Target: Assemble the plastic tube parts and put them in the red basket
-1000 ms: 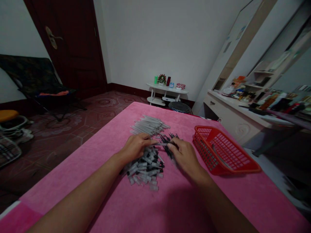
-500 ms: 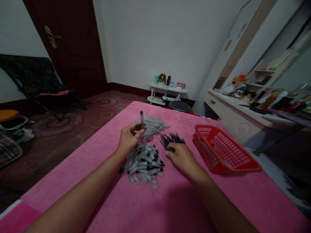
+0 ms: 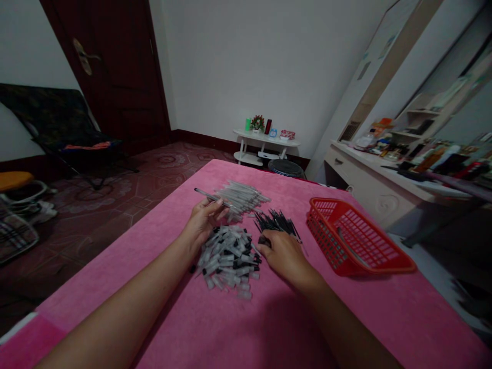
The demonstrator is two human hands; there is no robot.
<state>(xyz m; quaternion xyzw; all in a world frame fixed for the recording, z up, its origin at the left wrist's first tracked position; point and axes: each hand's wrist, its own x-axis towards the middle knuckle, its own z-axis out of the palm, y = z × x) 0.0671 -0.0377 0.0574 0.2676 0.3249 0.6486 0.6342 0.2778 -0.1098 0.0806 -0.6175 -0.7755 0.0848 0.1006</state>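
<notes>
My left hand (image 3: 203,218) is closed around a clear pen barrel (image 3: 209,195) with a dark end. The barrel lies nearly level, its dark end pointing left. Beyond that hand is a pile of clear pen barrels (image 3: 244,197). Close by, on the near side, sits a heap of pen caps (image 3: 228,259), clear with black parts. My right hand (image 3: 282,251) has its fingers curled together at the near edge of a bunch of thin dark pen refills (image 3: 279,221). Whatever its fingertips pinch is hidden.
A red plastic basket (image 3: 332,256) stands at the right on the pink-covered table (image 3: 215,333). Past the table are a round black stool (image 3: 286,167) and a low white stand (image 3: 265,137). A cluttered dresser (image 3: 388,182) lines the right side.
The pen barrel in my left hand has tipped from upright to nearly level, its dark end now to the left. My right hand has moved slightly nearer me, away from the refills.
</notes>
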